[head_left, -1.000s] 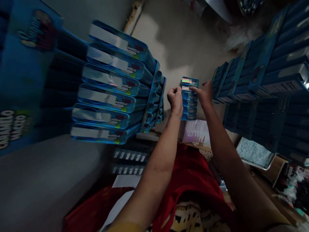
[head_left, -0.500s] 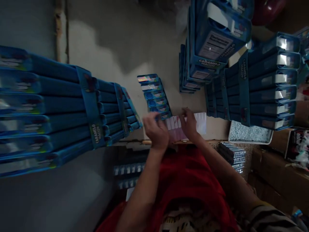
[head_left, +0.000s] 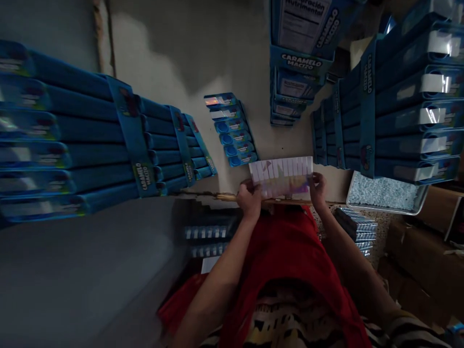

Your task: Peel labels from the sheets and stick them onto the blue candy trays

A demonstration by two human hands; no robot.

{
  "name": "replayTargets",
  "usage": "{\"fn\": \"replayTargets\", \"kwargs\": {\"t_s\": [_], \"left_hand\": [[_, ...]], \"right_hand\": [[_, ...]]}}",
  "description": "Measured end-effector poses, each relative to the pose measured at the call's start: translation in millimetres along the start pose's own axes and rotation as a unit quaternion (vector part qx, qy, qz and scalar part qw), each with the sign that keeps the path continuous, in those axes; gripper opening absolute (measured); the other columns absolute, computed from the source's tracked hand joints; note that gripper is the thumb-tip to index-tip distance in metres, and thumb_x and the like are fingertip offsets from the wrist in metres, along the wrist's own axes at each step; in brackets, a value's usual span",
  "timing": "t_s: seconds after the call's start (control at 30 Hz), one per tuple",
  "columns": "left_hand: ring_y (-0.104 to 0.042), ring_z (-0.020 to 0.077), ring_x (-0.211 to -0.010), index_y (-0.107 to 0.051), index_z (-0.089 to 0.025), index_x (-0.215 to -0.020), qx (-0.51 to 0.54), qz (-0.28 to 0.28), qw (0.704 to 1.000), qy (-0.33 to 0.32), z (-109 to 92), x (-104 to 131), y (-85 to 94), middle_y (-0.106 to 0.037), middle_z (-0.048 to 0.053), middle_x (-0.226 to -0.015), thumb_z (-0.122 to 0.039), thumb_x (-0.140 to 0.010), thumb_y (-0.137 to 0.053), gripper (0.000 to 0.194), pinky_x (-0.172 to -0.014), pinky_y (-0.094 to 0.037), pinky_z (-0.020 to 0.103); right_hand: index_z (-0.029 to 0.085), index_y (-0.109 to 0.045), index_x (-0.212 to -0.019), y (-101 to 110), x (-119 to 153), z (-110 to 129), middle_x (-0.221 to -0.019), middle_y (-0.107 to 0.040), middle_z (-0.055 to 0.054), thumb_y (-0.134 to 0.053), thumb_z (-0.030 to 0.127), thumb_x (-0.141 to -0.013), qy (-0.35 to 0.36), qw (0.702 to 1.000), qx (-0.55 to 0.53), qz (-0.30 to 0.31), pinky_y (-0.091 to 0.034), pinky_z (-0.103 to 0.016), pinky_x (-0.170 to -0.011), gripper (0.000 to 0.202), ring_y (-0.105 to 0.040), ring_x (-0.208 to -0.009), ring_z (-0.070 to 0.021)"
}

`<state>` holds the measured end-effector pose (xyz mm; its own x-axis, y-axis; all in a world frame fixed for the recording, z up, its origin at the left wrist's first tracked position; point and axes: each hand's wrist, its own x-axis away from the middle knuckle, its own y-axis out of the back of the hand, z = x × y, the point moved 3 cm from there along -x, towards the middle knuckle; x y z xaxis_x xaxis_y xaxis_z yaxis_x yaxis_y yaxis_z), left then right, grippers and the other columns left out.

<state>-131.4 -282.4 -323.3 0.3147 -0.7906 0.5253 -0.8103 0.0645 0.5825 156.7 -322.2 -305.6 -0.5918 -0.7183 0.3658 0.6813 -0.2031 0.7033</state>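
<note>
A shiny pale sticker sheet [head_left: 282,166], marked off into narrow white strips with purple and yellow tints below, lies at the table's near edge. My left hand [head_left: 249,200] pinches its lower left corner. At the right end, my right hand [head_left: 318,190] has its fingers closed on the sheet's edge. Just beyond the sheet's left end rests a slanted row of small blue candy boxes [head_left: 236,137]. Its two farthest boxes carry shiny pale stickers; the nearer ones show bare blue circles.
Long stacked blue boxes [head_left: 97,140] fill the left side, and more blue boxes [head_left: 391,111] stand at the right. Taller printed boxes [head_left: 302,63] rise at the back. A metal tray [head_left: 386,193] of pale blue pieces sits at the right, above silvery packs [head_left: 357,227].
My hands have moved apart to the two ends of the sticker sheet, which now shows more fully. My left hand has left the row of boxes. The whole view has shifted slightly.
</note>
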Motion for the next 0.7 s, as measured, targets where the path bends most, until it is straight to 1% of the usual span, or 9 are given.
{"fn": "replayTargets", "kwargs": {"t_s": [0.13, 0.23, 0.33, 0.4, 0.43, 0.5, 0.57, 0.63, 0.7], "left_hand": [[-0.072, 0.0257, -0.101, -0.057, -0.021, -0.119, 0.067, -0.015, 0.998, -0.010, -8.0, -0.9, -5.5, -0.075, 0.011, -0.111, -0.029, -0.075, -0.075, 0.048, -0.093, -0.055, 0.037], [-0.069, 0.0223, -0.099, -0.057, -0.022, -0.116, 0.112, 0.002, 0.992, -0.052, -12.7, -13.0, -2.9, -0.073, 0.008, -0.113, -0.027, -0.070, -0.075, 0.049, -0.090, -0.055, 0.033], [-0.065, 0.0192, -0.087, -0.063, -0.022, -0.090, 0.122, 0.099, 0.985, -0.070, -15.4, -28.0, 2.2, -0.070, 0.002, -0.094, -0.028, -0.065, -0.075, 0.028, -0.081, -0.052, 0.029], [-0.060, 0.0171, -0.076, -0.063, -0.021, -0.074, 0.128, 0.178, 0.974, -0.054, -16.5, -32.7, 6.9, -0.067, 0.001, -0.081, -0.030, -0.064, -0.074, 0.017, -0.072, -0.050, 0.028], [-0.058, 0.0159, -0.071, -0.065, -0.020, -0.072, 0.136, 0.207, 0.968, -0.041, -17.3, -32.7, 10.2, -0.066, 0.001, -0.078, -0.032, -0.065, -0.074, 0.016, -0.068, -0.048, 0.027], [-0.054, 0.0136, -0.062, -0.071, -0.019, -0.077, 0.154, 0.239, 0.959, -0.019, -20.5, -28.7, 18.5, -0.066, 0.001, -0.076, -0.034, -0.065, -0.074, 0.019, -0.060, -0.043, 0.026], [-0.047, 0.0115, -0.054, -0.077, -0.020, -0.086, 0.159, 0.251, 0.955, -0.014, -25.8, -20.3, 27.9, -0.063, -0.001, -0.070, -0.035, -0.063, -0.078, 0.028, -0.053, -0.037, 0.024], [-0.042, 0.0103, -0.049, -0.080, -0.021, -0.093, 0.151, 0.267, 0.952, -0.013, -31.4, -9.2, 36.3, -0.057, -0.004, -0.060, -0.034, -0.059, -0.084, 0.037, -0.049, -0.033, 0.023], [-0.045, 0.0110, -0.048, -0.081, -0.020, -0.101, 0.143, 0.289, 0.947, 0.006, -34.9, 2.8, 42.7, -0.058, -0.004, -0.057, -0.032, -0.055, -0.089, 0.048, -0.048, -0.035, 0.022]], "right_hand": [[0.021, -0.052, -0.132, -0.4, 4.7, 5.6, -0.088, -0.061, 0.002, -0.062, 0.043, -0.084, 0.003, 0.999, -0.033, 0.001, -0.047, -0.033, -0.085, 0.054, -0.058, -0.085, -0.0192], [0.024, -0.047, -0.132, 2.5, 1.7, 9.5, -0.083, -0.057, 0.006, -0.067, 0.037, -0.076, 0.005, 0.991, -0.124, 0.053, -0.046, -0.028, -0.076, 0.061, -0.055, -0.076, -0.0158], [0.025, -0.057, -0.115, 7.5, -5.4, 14.5, -0.075, -0.052, 0.008, -0.070, 0.037, -0.073, -0.010, 0.967, -0.210, 0.148, -0.041, -0.026, -0.065, 0.045, -0.046, -0.065, -0.0130], [0.023, -0.064, -0.100, 12.2, -8.1, 17.9, -0.074, -0.056, 0.007, -0.073, 0.041, -0.073, -0.029, 0.948, -0.233, 0.217, -0.040, -0.025, -0.062, 0.033, -0.045, -0.064, -0.0121], [0.022, -0.068, -0.096, 14.9, -8.3, 19.6, -0.078, -0.061, 0.005, -0.076, 0.041, -0.072, -0.038, 0.937, -0.243, 0.247, -0.041, -0.026, -0.063, 0.032, -0.048, -0.066, -0.0121], [0.021, -0.074, -0.101, 20.2, -6.7, 23.1, -0.092, -0.071, 0.001, -0.083, 0.036, -0.066, -0.047, 0.914, -0.264, 0.305, -0.046, -0.027, -0.068, 0.039, -0.056, -0.074, -0.0129], [0.022, -0.076, -0.112, 25.0, -3.2, 25.1, -0.100, -0.075, 0.000, -0.088, 0.031, -0.062, -0.050, 0.897, -0.270, 0.347, -0.050, -0.027, -0.072, 0.052, -0.060, -0.077, -0.0132], [0.023, -0.077, -0.119, 29.2, 0.8, 24.5, -0.099, -0.076, 0.001, -0.092, 0.028, -0.061, -0.056, 0.893, -0.259, 0.363, -0.052, -0.027, -0.070, 0.060, -0.061, -0.073, -0.0127], [0.023, -0.078, -0.120, 32.9, 4.5, 21.8, -0.095, -0.078, 0.000, -0.095, 0.028, -0.057, -0.065, 0.897, -0.258, 0.354, -0.054, -0.028, -0.071, 0.066, -0.063, -0.073, -0.0139]]}}
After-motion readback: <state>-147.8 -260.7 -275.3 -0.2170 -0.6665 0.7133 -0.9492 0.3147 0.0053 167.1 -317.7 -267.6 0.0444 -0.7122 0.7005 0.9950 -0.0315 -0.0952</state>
